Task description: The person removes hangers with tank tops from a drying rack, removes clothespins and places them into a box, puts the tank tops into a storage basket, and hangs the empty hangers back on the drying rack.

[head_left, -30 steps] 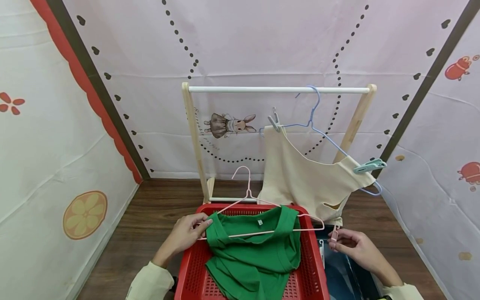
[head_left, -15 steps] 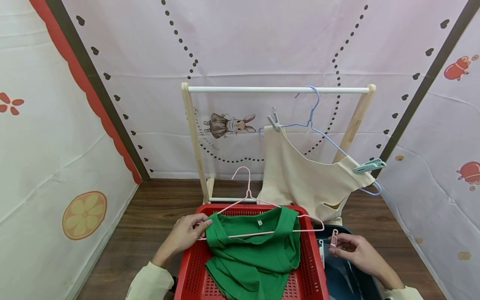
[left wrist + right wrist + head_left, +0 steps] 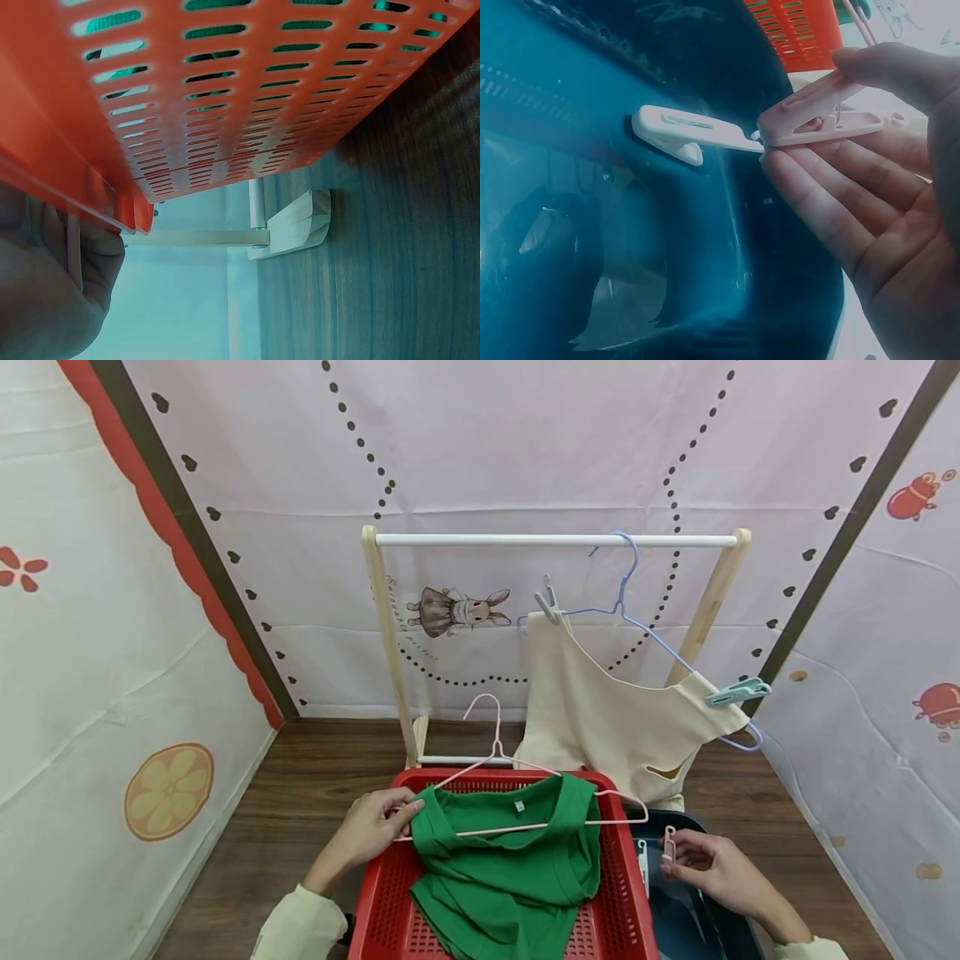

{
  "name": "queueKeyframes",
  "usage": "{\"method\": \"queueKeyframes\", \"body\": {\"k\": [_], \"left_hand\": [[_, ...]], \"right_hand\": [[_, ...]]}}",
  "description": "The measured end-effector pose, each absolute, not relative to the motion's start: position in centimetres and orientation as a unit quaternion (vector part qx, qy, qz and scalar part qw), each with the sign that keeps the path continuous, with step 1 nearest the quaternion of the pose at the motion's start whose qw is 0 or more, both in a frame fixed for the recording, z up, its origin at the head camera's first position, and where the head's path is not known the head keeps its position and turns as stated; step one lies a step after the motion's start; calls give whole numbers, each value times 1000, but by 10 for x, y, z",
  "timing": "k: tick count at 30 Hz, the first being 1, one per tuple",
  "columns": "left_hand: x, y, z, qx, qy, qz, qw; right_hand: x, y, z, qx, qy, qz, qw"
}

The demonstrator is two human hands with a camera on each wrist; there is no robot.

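Observation:
A green shirt (image 3: 510,877) lies in and over the red basket (image 3: 628,881), with a pink clothes hanger (image 3: 497,722) through its shoulders. My left hand (image 3: 371,827) grips the hanger's left end beside the shirt's shoulder. In the left wrist view that hand (image 3: 56,277) is partly hidden by the basket rim. Over the dark blue bin (image 3: 678,910), my right hand (image 3: 720,868) pinches a pink clothespin (image 3: 669,843) between thumb and fingers. The right wrist view shows this clothespin (image 3: 810,116) closely; a white clothespin (image 3: 682,127) lies beyond it at the bin.
Behind the basket stands a wooden rack with a white rail (image 3: 495,539). From it a blue hanger (image 3: 626,581) carries a cream garment (image 3: 600,710), held by a grey clothespin (image 3: 549,602) and a teal clothespin (image 3: 738,692). Printed cloth walls (image 3: 525,443) surround the wooden floor (image 3: 322,760).
My right hand has shifted slightly down with the pink clothespin, away from the cream garment's lower edge. The left hand, shirt and hanger stay where they were.

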State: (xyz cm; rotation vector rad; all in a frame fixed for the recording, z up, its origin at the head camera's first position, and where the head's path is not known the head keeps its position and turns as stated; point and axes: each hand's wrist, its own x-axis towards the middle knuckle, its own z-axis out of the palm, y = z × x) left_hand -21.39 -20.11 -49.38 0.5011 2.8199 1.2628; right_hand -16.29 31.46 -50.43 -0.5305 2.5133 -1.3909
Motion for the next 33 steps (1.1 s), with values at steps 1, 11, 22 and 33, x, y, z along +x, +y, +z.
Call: {"method": "queueKeyframes", "body": {"k": [1, 11, 22, 33], "left_hand": [[-214, -201, -494, 160, 901, 403, 6], [-214, -202, -495, 163, 901, 403, 2], [-215, -202, -497, 168, 898, 407, -1], [-214, -202, -495, 169, 897, 408, 2]], "right_hand": [[-163, 314, -504, -182, 855, -473, 113], [-164, 314, -503, -191, 864, -444, 139], [-165, 315, -505, -191, 865, -436, 160], [-163, 317, -506, -185, 866, -435, 164]]}}
